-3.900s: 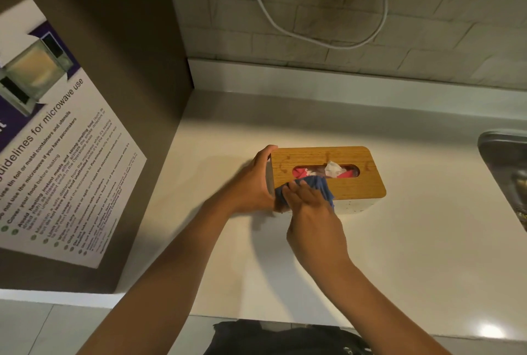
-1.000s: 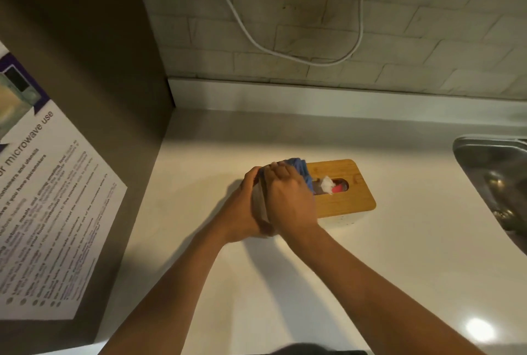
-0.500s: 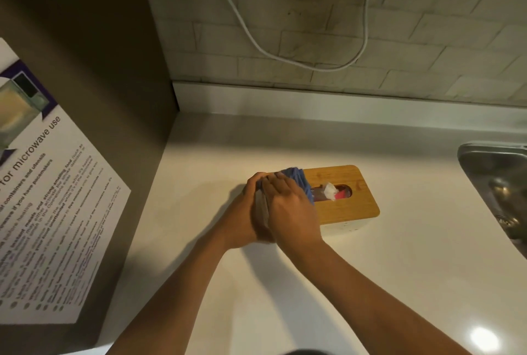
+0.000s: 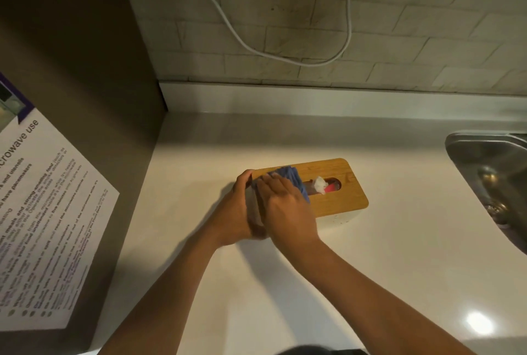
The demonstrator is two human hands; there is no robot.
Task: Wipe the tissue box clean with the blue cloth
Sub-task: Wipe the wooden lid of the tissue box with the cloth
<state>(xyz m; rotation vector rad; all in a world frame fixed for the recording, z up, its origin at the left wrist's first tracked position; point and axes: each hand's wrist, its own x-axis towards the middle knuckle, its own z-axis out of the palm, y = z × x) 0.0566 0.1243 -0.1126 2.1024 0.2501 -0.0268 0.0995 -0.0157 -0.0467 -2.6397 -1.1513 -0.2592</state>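
The tissue box (image 4: 342, 198) has a wooden lid and a pale speckled body, and it lies on the white counter near the middle. A white tissue and something red show in its slot. My left hand (image 4: 238, 212) grips the box's left end. My right hand (image 4: 285, 206) presses the blue cloth (image 4: 293, 180) flat on the left part of the lid. Most of the cloth is hidden under my fingers.
A steel sink (image 4: 496, 183) is set into the counter at the right. A dark cabinet side with a microwave-guidelines poster (image 4: 42, 226) stands on the left. A white cable (image 4: 285, 58) loops down the tiled back wall.
My right hand with the cloth has stayed on the left part of the lid, with small shifts. The left hand keeps hold of the box's end. My head moved slightly.
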